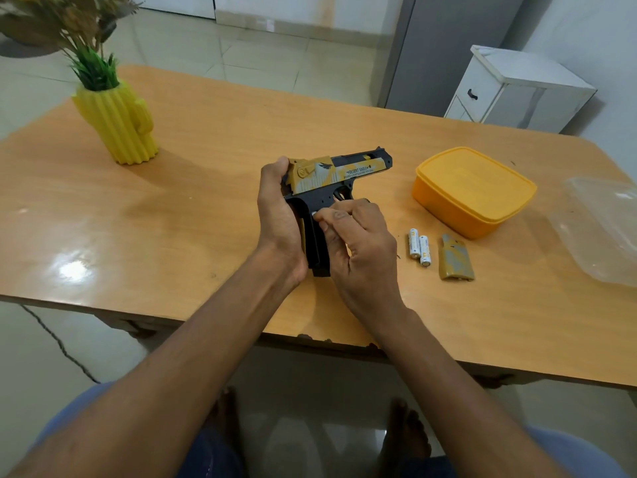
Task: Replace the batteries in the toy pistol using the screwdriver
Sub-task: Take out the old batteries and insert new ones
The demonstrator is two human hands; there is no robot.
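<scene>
Toy pistol point(331, 181) held above table point(206, 201) centre, grip open. Left hand point(279, 219) wraps its rear at 9 o'clock; right hand point(358, 243) pinches white battery point(314, 214) at the compartment. Spare batteries point(420, 247) and cover point(455, 257) lie at 3 o'clock. Judged: battery swap underway; next, seat cell, check polarity.

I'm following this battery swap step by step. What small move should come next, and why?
Probably press the battery pinched in the right hand fully into the open grip of the toy pistol, which the left hand steadies. The cover lies off on the table, and two more batteries wait beside it.
</scene>
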